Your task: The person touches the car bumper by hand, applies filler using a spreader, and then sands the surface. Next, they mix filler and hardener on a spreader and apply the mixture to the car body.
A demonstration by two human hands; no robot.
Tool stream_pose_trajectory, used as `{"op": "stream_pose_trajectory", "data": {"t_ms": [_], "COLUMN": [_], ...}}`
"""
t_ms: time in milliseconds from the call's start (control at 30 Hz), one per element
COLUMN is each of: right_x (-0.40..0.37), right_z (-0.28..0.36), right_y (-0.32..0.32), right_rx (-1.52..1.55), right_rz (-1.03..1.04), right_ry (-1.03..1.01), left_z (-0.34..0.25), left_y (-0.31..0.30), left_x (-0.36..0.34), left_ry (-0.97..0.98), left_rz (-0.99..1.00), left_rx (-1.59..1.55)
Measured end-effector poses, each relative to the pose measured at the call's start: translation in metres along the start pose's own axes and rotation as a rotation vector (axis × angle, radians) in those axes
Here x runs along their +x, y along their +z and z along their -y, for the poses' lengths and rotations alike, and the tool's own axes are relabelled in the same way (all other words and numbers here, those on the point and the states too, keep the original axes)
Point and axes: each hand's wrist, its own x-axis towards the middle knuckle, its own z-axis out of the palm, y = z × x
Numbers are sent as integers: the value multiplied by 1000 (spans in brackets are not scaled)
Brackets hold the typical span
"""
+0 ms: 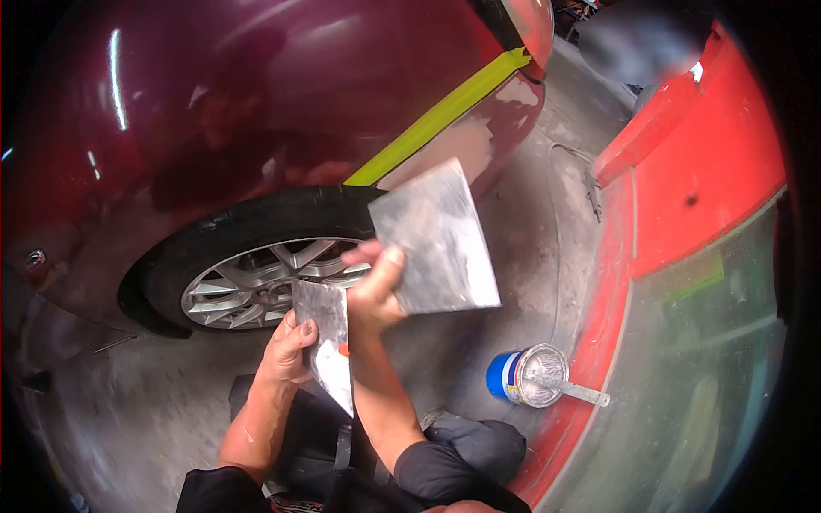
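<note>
My left hand (289, 349) grips a thin metal plate (325, 321) with white paste and a small orange-red dab near its lower part. My right hand (378, 286) holds a larger, squarish metal plate (434, 244) by its lower left side, thumb on its face; whitish smears cover its surface. The plates are apart, in front of the wheel (274, 282) of a dark red car (282, 94). Yellow-green tape (436, 115) runs along the car's panel, above a pale filler patch (449, 152).
An open blue can (505, 376) with a white-smeared scraper (577, 392) across it stands on the grey floor (445, 355), right of my arms. A red panel (710, 162) and a greenish glassy surface (701, 368) curve along the right. A cable lies on the floor behind.
</note>
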Motion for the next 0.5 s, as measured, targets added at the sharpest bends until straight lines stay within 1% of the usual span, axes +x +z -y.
{"op": "stream_pose_trajectory", "data": {"t_ms": [33,100,167,233,267,300,333,400,500], "right_x": [-2,12,38,62,74,97,120,164,208], "right_z": [-4,-2,24,42,55,72,89,139,209], "right_y": [-15,-51,-68,-82,-86,-97,-107,-113,-87], "right_rx": [-24,141,125,-76,-157,-430,-693,-853,-94], "right_rz": [8,79,95,71,51,65,25,-59,33], "right_ry": [29,68,-53,-158,-204,-401,-609,-625,-524], "left_z": [0,0,3,7,11,14,16,27,41], "left_y": [-1,0,7,16,21,26,31,32,43], "left_x": [3,7,10,14,16,19,23,32,44], "left_ry": [-3,-32,-48,-82,-91,-97,-129,-161,-223], "left_rz": [1,8,10,41,16,-8,35,66,38], "left_rx": [2,-15,-45,-85,-100,-116,-151,-206,-201]}}
